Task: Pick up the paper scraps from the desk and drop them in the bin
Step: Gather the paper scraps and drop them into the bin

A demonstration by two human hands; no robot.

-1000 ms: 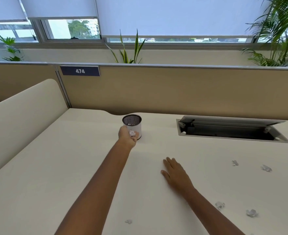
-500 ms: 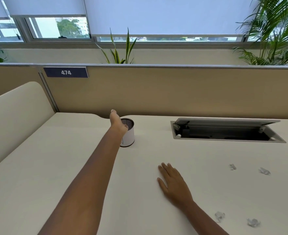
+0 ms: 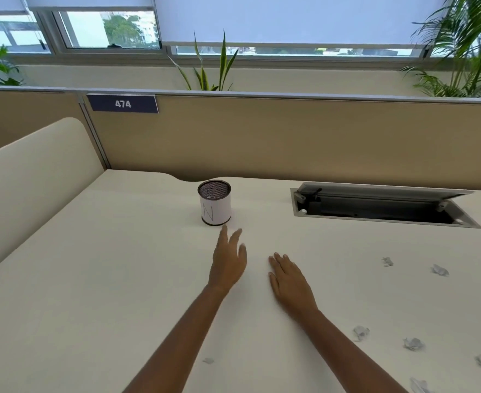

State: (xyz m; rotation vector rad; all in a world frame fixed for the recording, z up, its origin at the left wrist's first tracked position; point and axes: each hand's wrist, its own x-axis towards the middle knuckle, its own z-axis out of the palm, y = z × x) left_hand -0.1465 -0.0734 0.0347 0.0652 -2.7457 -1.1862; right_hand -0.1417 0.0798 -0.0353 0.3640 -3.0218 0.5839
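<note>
A small white bin (image 3: 216,207) with a dark mesh inside and a black rim stands upright on the cream desk (image 3: 106,279), white scraps showing inside it. My left hand (image 3: 229,258) hovers just in front of the bin, fingers spread, holding nothing. My right hand (image 3: 288,279) lies flat on the desk to its right, palm down. Several crumpled paper scraps lie on the desk: one (image 3: 387,261) and another (image 3: 440,270) at the right, two (image 3: 361,332) (image 3: 413,343) nearer me, a small one (image 3: 208,360) between my forearms.
An open cable hatch (image 3: 381,205) with a raised lid is sunk into the desk at the back right. A tan partition (image 3: 290,137) labelled 474 closes the far edge, and a cream divider (image 3: 26,177) rises at the left. Plants stand behind the partition.
My left hand held a scrap at the bin, reached over its rim, and has now pulled back toward me with nothing in it. The right hand stayed flat on the desk.
</note>
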